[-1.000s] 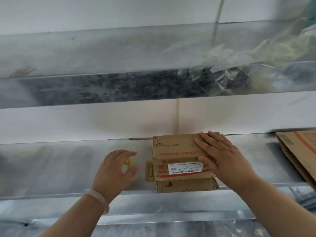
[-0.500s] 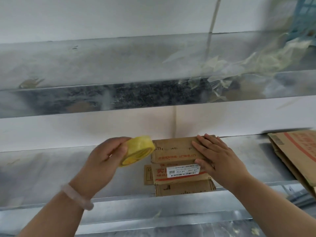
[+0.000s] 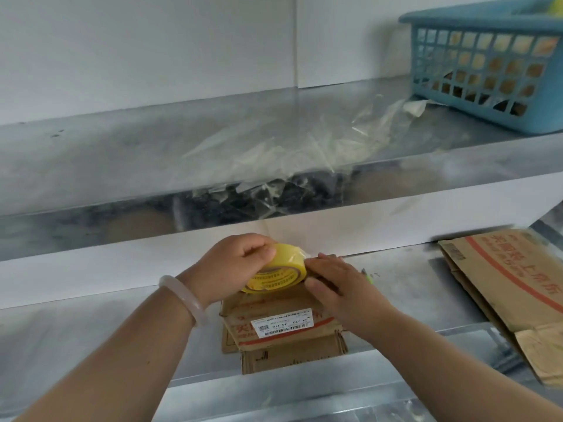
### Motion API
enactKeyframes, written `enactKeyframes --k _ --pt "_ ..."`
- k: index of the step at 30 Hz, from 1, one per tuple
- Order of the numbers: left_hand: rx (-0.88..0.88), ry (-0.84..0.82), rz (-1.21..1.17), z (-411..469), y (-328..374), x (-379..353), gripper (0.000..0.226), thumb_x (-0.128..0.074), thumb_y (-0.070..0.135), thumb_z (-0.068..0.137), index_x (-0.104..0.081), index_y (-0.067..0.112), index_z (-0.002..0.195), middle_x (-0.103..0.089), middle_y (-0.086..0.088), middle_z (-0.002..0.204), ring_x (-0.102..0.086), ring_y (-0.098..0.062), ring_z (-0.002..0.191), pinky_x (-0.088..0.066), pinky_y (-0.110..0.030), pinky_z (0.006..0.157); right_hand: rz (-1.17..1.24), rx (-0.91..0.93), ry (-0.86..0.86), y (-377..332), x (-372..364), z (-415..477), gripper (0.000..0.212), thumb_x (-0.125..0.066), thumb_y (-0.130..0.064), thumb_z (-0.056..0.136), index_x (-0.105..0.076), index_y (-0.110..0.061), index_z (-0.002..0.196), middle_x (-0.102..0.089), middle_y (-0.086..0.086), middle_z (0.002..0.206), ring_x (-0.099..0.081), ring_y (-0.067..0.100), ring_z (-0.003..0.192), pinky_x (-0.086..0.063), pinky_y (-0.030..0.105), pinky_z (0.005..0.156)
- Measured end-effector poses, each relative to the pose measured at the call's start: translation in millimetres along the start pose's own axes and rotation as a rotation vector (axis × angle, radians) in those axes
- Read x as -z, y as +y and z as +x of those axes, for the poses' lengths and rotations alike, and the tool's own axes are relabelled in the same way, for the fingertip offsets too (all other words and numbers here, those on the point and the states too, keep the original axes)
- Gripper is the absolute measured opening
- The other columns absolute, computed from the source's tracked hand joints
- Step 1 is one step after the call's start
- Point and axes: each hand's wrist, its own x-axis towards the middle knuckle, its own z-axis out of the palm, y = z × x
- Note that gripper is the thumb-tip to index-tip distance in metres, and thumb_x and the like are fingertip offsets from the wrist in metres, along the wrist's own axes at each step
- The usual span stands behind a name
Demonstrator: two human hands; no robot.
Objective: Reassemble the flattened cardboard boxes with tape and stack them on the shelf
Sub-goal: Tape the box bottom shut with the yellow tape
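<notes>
Tape roll (image 3: 275, 269) over flattened boxes (image 3: 283, 339).
Our left grip (image 3: 231, 266) held it; our right grip (image 3: 335, 284) pinched its side.

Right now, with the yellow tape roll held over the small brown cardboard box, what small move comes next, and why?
Probably peel the tape's free end loose. The left hand grips the yellow tape roll above the small brown cardboard box, the right hand pinches the roll's edge, and no strip reaches the box yet.
</notes>
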Motion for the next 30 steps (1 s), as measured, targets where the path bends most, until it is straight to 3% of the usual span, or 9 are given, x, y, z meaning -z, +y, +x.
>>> enactKeyframes --k 2,4,9,14,17,22,25,27,30 --pt "0.011 -0.001 0.007 2.5 3.2 -4.5 0.016 -0.052 0.035 0.096 -0.066 0.04 0.101 -0.07 0.016 0.096 -0.064 -0.001 0.092 -0.053 -0.034 0.087 0.217 -0.056 0.108 -8.8 12.8 1.9 0.051 -0.031 -0.066 0.091 -0.061 -0.041 0.123 -0.061 -0.015 0.125 -0.052 0.005 0.117 -0.042 0.034 0.104" --pt "0.031 0.011 -0.004 3.8 5.4 -9.5 0.017 -0.052 0.037 0.096 -0.068 0.038 0.102 -0.07 0.015 0.096 -0.064 -0.002 0.092 -0.053 -0.036 0.088 0.211 -0.08 0.115 -21.2 29.2 6.8 0.048 -0.035 -0.058 0.095 -0.07 -0.029 0.109 -0.069 -0.009 0.107 -0.06 0.008 0.1 -0.049 0.034 0.092" --pt "0.079 0.029 0.004 7.7 12.4 -12.4 0.016 -0.056 0.035 0.094 -0.07 0.036 0.101 -0.071 0.013 0.096 -0.066 -0.005 0.091 -0.053 -0.038 0.088 0.11 -0.146 0.001 -33.6 55.7 20.2 0.03 -0.057 -0.052 0.091 -0.07 -0.026 0.084 -0.069 -0.012 0.081 -0.061 0.003 0.078 -0.045 0.021 0.064" --pt "0.101 0.046 -0.008 10.4 19.1 -20.9 0.012 -0.059 0.034 0.093 -0.069 0.039 0.09 -0.072 0.017 0.087 -0.066 0.001 0.083 -0.052 -0.027 0.078 0.583 -0.224 -0.109 -30.5 56.2 25.6 0.016 -0.065 -0.026 0.093 -0.068 -0.011 0.086 -0.073 0.005 0.079 -0.07 0.017 0.071 -0.061 0.036 0.075" --pt "0.111 0.053 0.029 12.5 23.6 -24.6 0.01 -0.06 0.038 0.091 -0.068 0.042 0.086 -0.071 0.019 0.085 -0.064 0.003 0.081 -0.048 -0.022 0.072 0.643 -0.166 -0.095 -28.4 62.6 26.2 0.013 -0.063 -0.017 0.093 -0.067 -0.008 0.084 -0.071 0.005 0.075 -0.07 0.015 0.071 -0.061 0.036 0.078" --pt "0.127 0.027 0.078 20.3 34.0 -27.2 0.011 -0.059 0.047 0.089 -0.068 0.041 0.087 -0.069 0.018 0.088 -0.063 0.001 0.085 -0.048 -0.022 0.074 0.682 -0.075 0.025 -28.3 77.8 22.7 0.022 -0.063 -0.013 0.091 -0.066 -0.014 0.069 -0.071 0.002 0.076 -0.071 0.02 0.078 -0.06 0.034 0.077" --pt "0.137 0.057 0.101 26.4 32.6 -30.0 0.027 -0.06 0.056 0.083 -0.073 0.033 0.087 -0.07 0.012 0.082 -0.064 -0.001 0.078 -0.047 -0.023 0.065 0.956 -0.24 0.055 -17.3 62.3 22.1 0.024 -0.058 -0.012 0.095 -0.063 -0.011 0.071 -0.065 0.004 0.068 -0.066 0.023 0.074 -0.058 0.046 0.086" --pt "0.149 0.075 0.077 26.9 30.9 -31.7 0.04 -0.059 0.066 0.075 -0.072 0.031 0.088 -0.07 0.011 0.08 -0.064 -0.001 0.073 -0.046 -0.021 0.062 1.079 -0.379 0.0 -10.8 49.4 22.9 0.021 -0.054 -0.015 0.098 -0.061 -0.007 0.08 -0.062 0.009 0.075 -0.062 0.022 0.077 -0.056 0.045 0.091" --pt "0.142 0.094 0.029 24.6 28.4 -31.3 0.05 -0.053 0.072 0.064 -0.071 0.031 0.088 -0.071 0.011 0.079 -0.065 0.0 0.073 -0.048 -0.02 0.065 1.056 -0.463 -0.049 -7.3 38.7 26.6 0.019 -0.053 -0.018 0.099 -0.062 -0.005 0.088 -0.062 0.013 0.089 -0.062 0.022 0.09 -0.054 0.041 0.096"
